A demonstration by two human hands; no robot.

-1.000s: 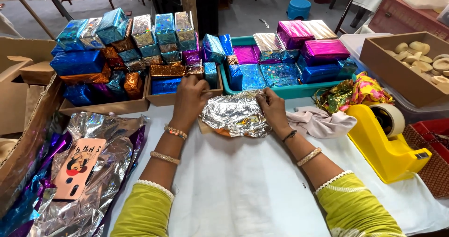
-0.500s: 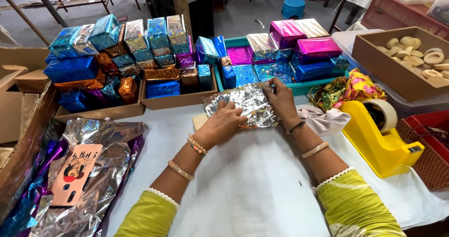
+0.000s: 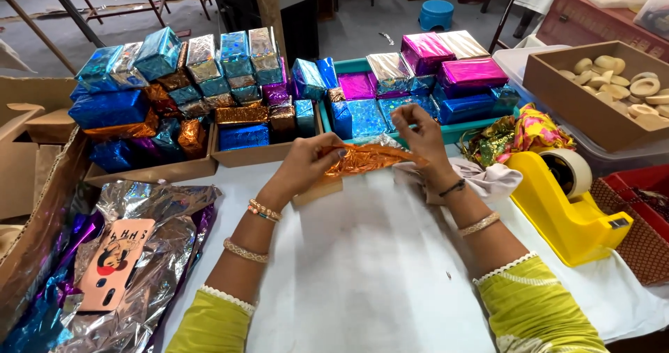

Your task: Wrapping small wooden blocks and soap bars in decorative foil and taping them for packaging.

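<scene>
- Head view. Left hand (image 3: 306, 163) and right hand (image 3: 421, 131) both pinch one orange foil sheet (image 3: 369, 158), stretched between them just above the tabletop (image 3: 369, 269); left fingers grip its near-left end, right fingers its right edge.
- Under the foil, a flat tan box (image 3: 317, 191) lies on the white cover, partly hidden by the left hand.
- A pale cloth (image 3: 488, 182) lies crumpled just right of the right wrist; behind it, a bunch of yellow-pink patterned fabric (image 3: 523, 128).
- Yellow tape dispenser (image 3: 568, 210) with a pale roll stands right of the right forearm, near the tabletop edge.
- Red woven basket (image 3: 641, 220) at the far right; contents cannot be made out.
- Teal tray (image 3: 362, 66) beyond the hands: blue, magenta and silver foil-wrapped boxes, packed close, some stacked.
- Cardboard tray (image 3: 265, 154) left of it: blue, copper, silver and purple wrapped boxes, stacked in rows.
- Open cardboard box (image 3: 578, 109) at upper right holds pale round pieces, loose in a heap.
- Left side: loose silver foil sheets (image 3: 160, 241) with purple and blue foil beneath; a peach phone (image 3: 115, 262) with a cartoon figure lies on top.
- Empty-looking brown cartons (image 3: 28, 151) at the far left edge.
- Blue stool (image 3: 437, 13) on the floor, well beyond the trays.
</scene>
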